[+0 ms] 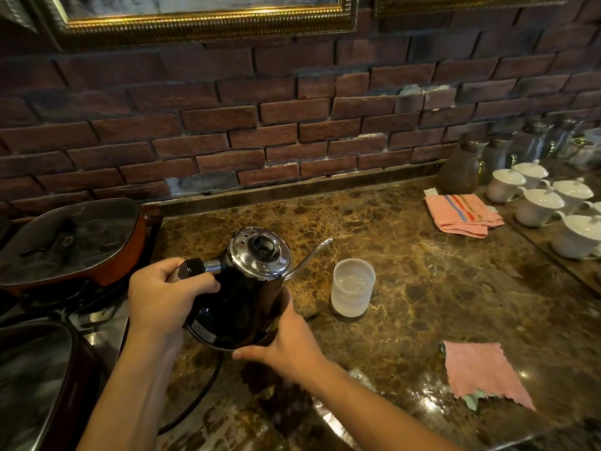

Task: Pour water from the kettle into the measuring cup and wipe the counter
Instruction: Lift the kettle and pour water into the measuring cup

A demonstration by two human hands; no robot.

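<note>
A black gooseneck kettle (242, 297) with a chrome lid stands on the brown marble counter (439, 288). My left hand (162, 291) is closed around its black handle. My right hand (286, 340) cups the kettle's lower right side and base. The thin spout points right toward a translucent plastic measuring cup (353, 288), which stands upright just right of the kettle and holds a little water. A pink wiping cloth (481, 372) lies flat on the counter at the right front, apart from both hands.
A folded pink striped towel (461, 214) lies at the back right. White lidded cups (540, 203) and glass jars (461, 167) crowd the right side. A lidded pan (71, 239) sits at the left on a stove. A black cord (201, 395) trails from the kettle. Wet spots glint near the front edge.
</note>
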